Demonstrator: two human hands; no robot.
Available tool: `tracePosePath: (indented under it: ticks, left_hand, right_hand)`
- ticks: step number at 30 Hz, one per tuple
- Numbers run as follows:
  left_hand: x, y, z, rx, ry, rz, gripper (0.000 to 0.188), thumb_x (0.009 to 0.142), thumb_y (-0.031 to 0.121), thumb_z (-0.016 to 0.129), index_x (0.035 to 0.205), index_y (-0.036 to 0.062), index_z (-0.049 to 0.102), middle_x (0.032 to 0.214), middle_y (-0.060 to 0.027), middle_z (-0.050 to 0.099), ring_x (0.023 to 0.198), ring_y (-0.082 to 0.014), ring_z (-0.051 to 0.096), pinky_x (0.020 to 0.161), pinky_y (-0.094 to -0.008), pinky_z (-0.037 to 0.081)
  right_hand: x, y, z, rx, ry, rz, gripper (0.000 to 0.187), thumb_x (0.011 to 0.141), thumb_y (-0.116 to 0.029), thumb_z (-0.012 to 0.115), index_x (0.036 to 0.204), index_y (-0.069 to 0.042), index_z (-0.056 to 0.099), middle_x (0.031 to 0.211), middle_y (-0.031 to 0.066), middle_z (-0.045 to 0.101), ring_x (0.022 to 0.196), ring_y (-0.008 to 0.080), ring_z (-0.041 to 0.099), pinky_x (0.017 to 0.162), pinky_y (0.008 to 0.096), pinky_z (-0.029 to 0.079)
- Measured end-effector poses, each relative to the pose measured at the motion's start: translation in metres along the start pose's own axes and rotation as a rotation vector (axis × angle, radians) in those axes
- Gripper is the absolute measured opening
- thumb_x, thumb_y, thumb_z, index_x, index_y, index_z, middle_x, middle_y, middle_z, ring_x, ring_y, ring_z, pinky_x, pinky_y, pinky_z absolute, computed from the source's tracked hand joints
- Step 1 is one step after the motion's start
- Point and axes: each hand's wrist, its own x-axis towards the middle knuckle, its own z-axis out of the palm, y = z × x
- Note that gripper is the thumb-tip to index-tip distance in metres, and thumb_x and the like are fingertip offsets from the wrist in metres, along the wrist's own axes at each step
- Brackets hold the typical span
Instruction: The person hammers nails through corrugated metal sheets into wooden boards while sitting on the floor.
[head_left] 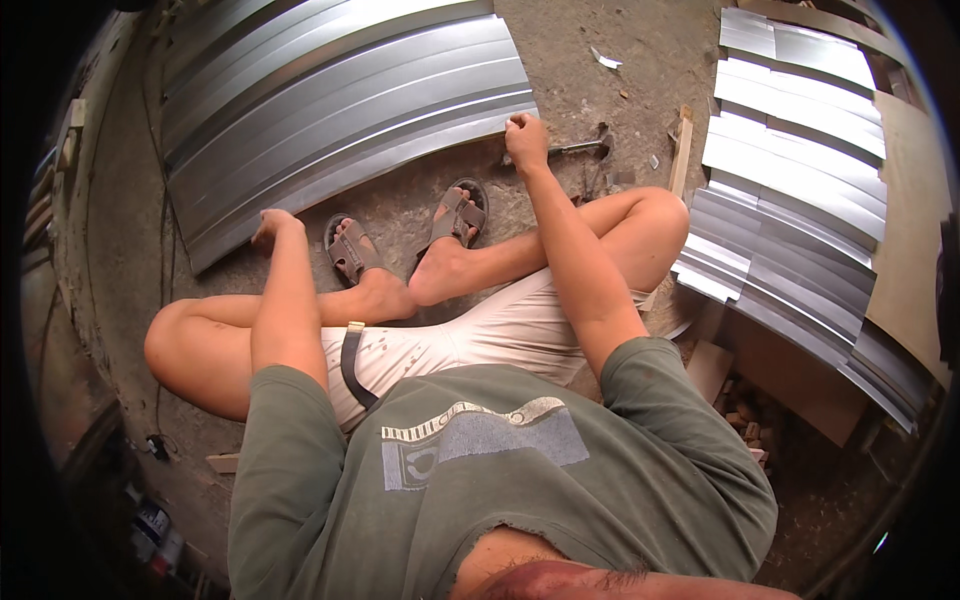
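Observation:
A ribbed silver metal sheet (pixel 350 130) lies on the floor ahead of my feet, its near edge facing me. My left hand (pixel 278 228) is closed at that near edge toward its left part, the fingers curled over and partly hidden. At the sheet's near right corner my right hand (pixel 527 142) is closed, thumb and fingers pinched against the edge. A hammer (pixel 580 149) lies on the ground just right of my right wrist, which covers part of its handle.
Several overlapping bright metal strips (pixel 790 170) lie to the right, beside a plywood board (pixel 910 230). A narrow wooden stick (pixel 684 150) rests near my right knee. Metal scraps (pixel 605 59) are scattered on the floor. My sandalled feet (pixel 455 220) are close to the sheet.

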Motion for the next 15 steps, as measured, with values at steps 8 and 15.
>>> tracePosePath:
  ticks: [8,15]
  left_hand:
    - [-0.196,-0.013,0.063,0.316,-0.579,1.966,0.071,0.092,0.055,0.061,0.145,0.0099,0.046,0.158,-0.0113,0.037,0.147,-0.0258,0.031,0.116,-0.0586,0.017]
    - [-0.236,-0.067,0.093,0.854,-0.397,2.027,0.076,0.101,0.058,0.041,0.158,0.01,0.029,0.167,-0.0104,0.021,0.156,-0.024,0.013,0.113,-0.0757,-0.005]
  right_hand:
    - [-0.007,-0.026,-0.002,-0.112,-0.096,-0.064,0.023,0.088,-0.014,0.063,0.101,0.001,0.075,0.101,0.0263,0.071,0.099,0.0418,0.069,0.091,0.0453,0.053]
    - [-0.006,-0.023,0.003,-0.364,-0.187,-0.247,0.027,0.087,-0.015,0.063,0.107,0.0,0.074,0.102,0.0231,0.072,0.105,0.0422,0.065,0.095,0.0467,0.051]
